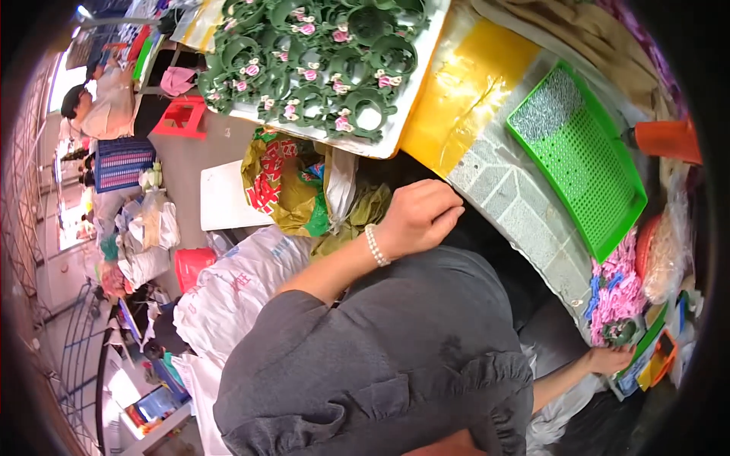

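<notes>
My left hand [420, 216], with a pearl bracelet [376, 245] at the wrist, hovers above my lap near the table's edge. Its fingers are curled in, and nothing shows in them. Far over at the right, my right hand [610, 359] reaches to the table's near corner. Its fingers are bunched beside a dark green ring-shaped piece [620, 331]; whether they grip it is hard to make out. Pink loops [614, 292] lie heaped just beyond that piece. A white tray [395, 144] at the top holds rows of dark green ring pieces with small pink-and-white flowers [307, 74].
A green perforated basket [589, 171] with silvery bits [549, 102] rests on the table [502, 190]. An orange-red object [668, 141] juts in at the right. White sacks [247, 281], a yellow-and-red bag [277, 182] and a red stool [181, 118] stand left; a person [110, 106] sits beyond.
</notes>
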The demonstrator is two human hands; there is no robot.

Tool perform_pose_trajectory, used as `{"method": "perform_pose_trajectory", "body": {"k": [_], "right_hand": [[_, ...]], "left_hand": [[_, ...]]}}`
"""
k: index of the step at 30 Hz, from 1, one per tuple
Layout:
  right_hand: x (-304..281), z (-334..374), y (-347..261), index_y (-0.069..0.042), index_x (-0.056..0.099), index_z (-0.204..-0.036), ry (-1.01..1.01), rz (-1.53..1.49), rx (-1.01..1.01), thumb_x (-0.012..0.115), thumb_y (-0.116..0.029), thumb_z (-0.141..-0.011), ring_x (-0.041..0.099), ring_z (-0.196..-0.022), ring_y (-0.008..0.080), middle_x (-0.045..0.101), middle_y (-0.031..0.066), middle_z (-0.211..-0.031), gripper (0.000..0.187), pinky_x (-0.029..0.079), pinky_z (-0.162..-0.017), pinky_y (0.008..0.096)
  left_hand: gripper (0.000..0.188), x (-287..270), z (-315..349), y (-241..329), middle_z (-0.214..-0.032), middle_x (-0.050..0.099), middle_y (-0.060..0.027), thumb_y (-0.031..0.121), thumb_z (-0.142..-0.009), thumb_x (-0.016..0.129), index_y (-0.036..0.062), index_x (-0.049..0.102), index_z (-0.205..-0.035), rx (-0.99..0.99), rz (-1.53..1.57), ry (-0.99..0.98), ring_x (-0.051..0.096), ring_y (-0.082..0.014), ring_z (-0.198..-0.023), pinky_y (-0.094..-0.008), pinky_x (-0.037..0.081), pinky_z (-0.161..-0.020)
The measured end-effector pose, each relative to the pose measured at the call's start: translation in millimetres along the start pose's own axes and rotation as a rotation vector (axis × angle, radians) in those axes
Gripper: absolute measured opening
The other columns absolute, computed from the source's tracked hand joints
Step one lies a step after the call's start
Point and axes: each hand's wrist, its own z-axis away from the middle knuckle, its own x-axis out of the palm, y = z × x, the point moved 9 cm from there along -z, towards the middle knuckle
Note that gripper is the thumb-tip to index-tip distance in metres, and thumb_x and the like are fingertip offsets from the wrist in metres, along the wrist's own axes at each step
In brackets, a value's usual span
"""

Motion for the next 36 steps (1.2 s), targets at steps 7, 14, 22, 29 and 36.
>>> {"method": "perform_pose_trajectory", "body": {"k": [7, 14, 22, 29, 36], "right_hand": [[-25, 8, -71, 0.012, 0.055, -0.095, 0.109, -0.085, -0.497, 0.051, -0.006, -0.086, 0.064, -0.083, 0.0268, 0.064, 0.0199, -0.094, 0.021, 0.054, -0.07, 0.0344], [16, 93, -199, 0.017, 0.053, -0.092, -0.237, -0.484, -0.773, 0.044, 0.002, -0.085, 0.062, -0.077, 0.0338, 0.061, 0.0284, -0.09, 0.019, 0.055, -0.065, 0.0353], [106, 216, -239, 0.01, 0.055, -0.09, -0.845, -0.534, -0.544, 0.043, 0.009, -0.08, 0.057, -0.072, 0.0236, 0.061, 0.0212, -0.086, 0.016, 0.049, -0.066, 0.0312], [186, 317, -257, 0.004, 0.06, -0.089, -1.404, -0.37, -0.237, 0.06, 0.003, -0.077, 0.059, -0.069, 0.0117, 0.063, 0.0079, -0.079, 0.011, 0.047, -0.064, 0.0236], [233, 377, -304, 0.001, 0.056, -0.102, -1.515, -0.411, -0.225, 0.068, -0.01, -0.078, 0.047, -0.048, 0.0049, 0.051, 0.0008, -0.055, 0.029, 0.037, -0.044, 0.0217]], "left_hand": [[0.026, -119, -14, 29, -0.082, 0.061, -0.012, 0.004, -0.059, 0.068, 0.0026, 0.062, -0.084, 0.205, -0.493, 0.491, 0.059, -0.0275, -0.07, -0.0347, 0.049, -0.062], [0.032, -132, -23, -6, -0.101, 0.056, -0.0098, 0.007, -0.058, 0.068, 0.0085, 0.065, -0.09, 0.043, -0.743, 0.25, 0.051, -0.027, -0.088, -0.0366, 0.04, -0.081], [0.019, -127, -22, -14, -0.097, 0.058, -0.0074, 0.006, -0.062, 0.069, 0.0108, 0.066, -0.081, 0.122, -0.729, 0.167, 0.051, -0.0277, -0.092, -0.0358, 0.042, -0.08], [0.027, -121, -19, -3, -0.099, 0.06, -0.0101, 0.001, -0.059, 0.072, 0.0084, 0.066, -0.084, 0.196, -0.593, 0.17, 0.054, -0.0275, -0.086, -0.0342, 0.045, -0.07], [0.022, -95, -22, 26, -0.101, 0.058, -0.0114, 0.005, -0.059, 0.066, 0.0056, 0.065, -0.081, 0.346, -0.572, 0.216, 0.055, -0.0262, -0.086, -0.0347, 0.046, -0.074]]}}
